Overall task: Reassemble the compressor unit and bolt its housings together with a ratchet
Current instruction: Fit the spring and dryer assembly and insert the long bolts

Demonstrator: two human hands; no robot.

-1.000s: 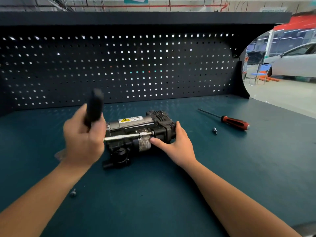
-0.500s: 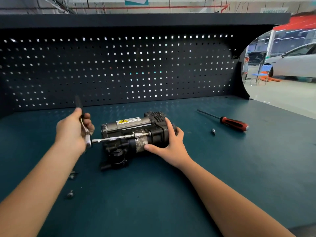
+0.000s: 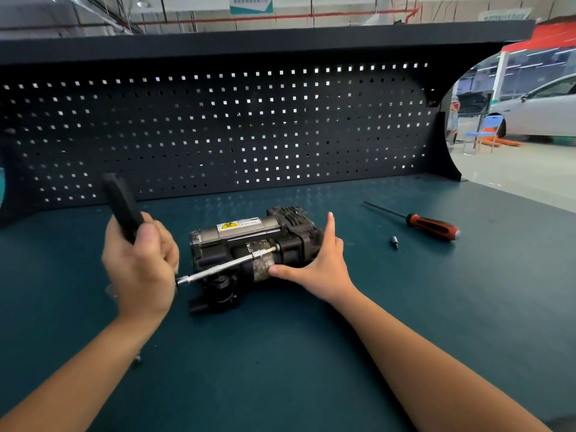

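The black and silver compressor unit [image 3: 249, 247] lies on its side in the middle of the teal bench, a yellow warning label on top. My left hand [image 3: 140, 263] grips the black handle of the ratchet [image 3: 123, 207], which stands upright above my fist. The ratchet's long silver extension bar [image 3: 224, 266] runs right from my fist to a bolt on the compressor's front housing. My right hand [image 3: 318, 263] rests against the compressor's right end, thumb along its lower front, fingers straight and pointing up.
A red-handled screwdriver [image 3: 427, 224] lies to the right of the compressor, with a small silver bit [image 3: 395, 242] beside it. A loose bolt [image 3: 137, 358] sits under my left forearm. A dark pegboard wall [image 3: 218, 132] closes off the back of the bench.
The ratchet handle swung back toward the pegboard half a second ago and now stands upright again, nearer the compressor. My right hand stays against the housing.
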